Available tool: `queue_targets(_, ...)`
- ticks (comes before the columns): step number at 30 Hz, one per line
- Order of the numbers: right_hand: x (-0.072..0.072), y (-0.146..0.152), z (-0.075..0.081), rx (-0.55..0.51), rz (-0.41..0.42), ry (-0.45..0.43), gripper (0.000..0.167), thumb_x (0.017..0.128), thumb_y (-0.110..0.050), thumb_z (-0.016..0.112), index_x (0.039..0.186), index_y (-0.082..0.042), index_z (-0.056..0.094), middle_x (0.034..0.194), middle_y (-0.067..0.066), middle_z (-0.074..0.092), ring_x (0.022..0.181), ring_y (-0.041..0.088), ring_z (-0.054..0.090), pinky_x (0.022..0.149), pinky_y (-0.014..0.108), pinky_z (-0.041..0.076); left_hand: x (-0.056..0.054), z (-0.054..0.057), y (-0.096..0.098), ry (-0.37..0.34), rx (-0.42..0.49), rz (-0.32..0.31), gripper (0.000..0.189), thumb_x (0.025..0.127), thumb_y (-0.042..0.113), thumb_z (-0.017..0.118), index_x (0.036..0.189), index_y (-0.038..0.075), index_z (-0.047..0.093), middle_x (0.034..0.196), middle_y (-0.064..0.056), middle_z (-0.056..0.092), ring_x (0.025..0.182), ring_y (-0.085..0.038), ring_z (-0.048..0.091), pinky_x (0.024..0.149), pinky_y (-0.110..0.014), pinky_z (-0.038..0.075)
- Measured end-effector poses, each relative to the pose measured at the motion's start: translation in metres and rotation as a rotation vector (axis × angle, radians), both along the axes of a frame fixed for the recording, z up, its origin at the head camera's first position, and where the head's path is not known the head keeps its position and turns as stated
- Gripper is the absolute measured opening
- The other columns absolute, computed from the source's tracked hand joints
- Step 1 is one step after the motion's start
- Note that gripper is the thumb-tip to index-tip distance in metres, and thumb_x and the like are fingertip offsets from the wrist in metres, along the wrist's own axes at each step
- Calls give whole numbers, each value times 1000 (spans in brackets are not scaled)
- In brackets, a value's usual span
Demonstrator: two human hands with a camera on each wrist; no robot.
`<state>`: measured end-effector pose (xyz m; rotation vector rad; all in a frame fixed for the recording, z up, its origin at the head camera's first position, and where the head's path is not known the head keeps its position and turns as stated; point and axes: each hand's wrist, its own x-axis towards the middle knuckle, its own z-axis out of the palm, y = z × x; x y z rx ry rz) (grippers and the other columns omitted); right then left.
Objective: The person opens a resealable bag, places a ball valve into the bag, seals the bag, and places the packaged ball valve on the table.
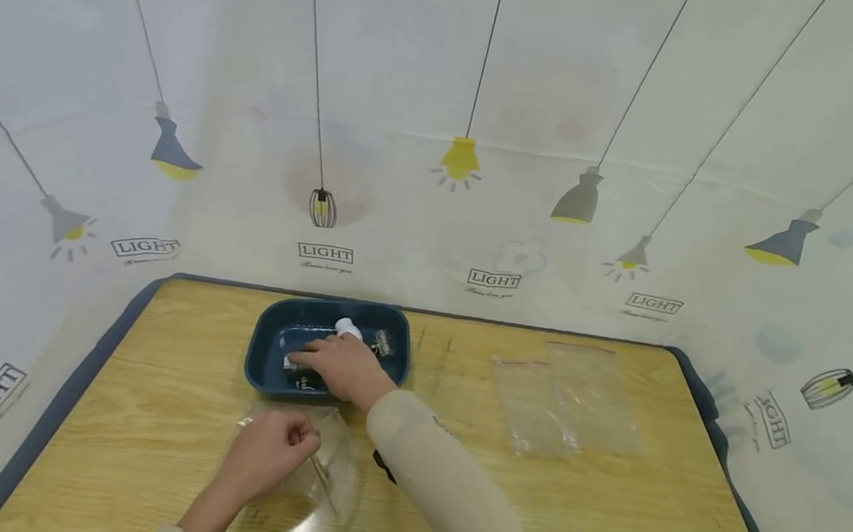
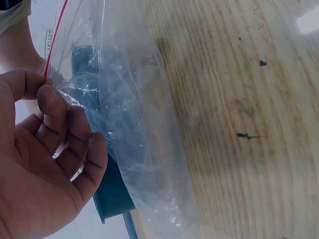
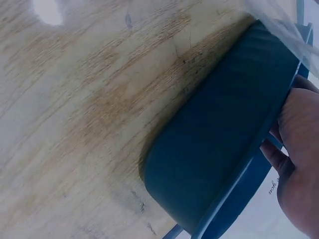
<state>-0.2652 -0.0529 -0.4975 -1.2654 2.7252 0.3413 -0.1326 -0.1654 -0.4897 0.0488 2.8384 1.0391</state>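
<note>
My left hand (image 1: 269,454) pinches a clear zip bag (image 2: 142,114) at its red-striped edge, between thumb and finger. The bag hangs in front of the tray, close over the table. My right hand (image 1: 343,368) reaches over the near rim of a dark blue tray (image 1: 252,361), fingers down inside. Its fingertips are at a small white item (image 1: 288,363); the tray wall (image 3: 214,134) hides most of the fingers in the right wrist view, so I cannot tell whether they grip it. Also in the tray are a white rounded piece (image 1: 347,327) and a small shiny item (image 1: 383,343).
Two flat clear bags (image 1: 588,404) lie overlapping on the wooden table (image 1: 469,486) at the right. Behind the tray, a cloth printed with lamps (image 1: 415,215) rises at the table's far edge and continues along both sides.
</note>
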Motion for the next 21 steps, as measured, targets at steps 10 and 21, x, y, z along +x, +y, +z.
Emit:
queue_targets(10,-6,-6,-6,-61,-26,-37,56,99,-15,55,145,-44,38,137,-12,57,118,9,58,100,30,47,2,0,3,59,-29,4,17,80,18,65,66,26,59,65,13,57,59,-3,48,56,-23,40)
queue_targets(21,-9,-10,-9,-73,-52,-41,46,99,-18,55,139,-39,45,120,-9,66,103,10,64,96,30,48,3,-2,6,73,-76,67,18,77,19,67,66,27,55,67,14,61,59,-4,49,55,-26,40)
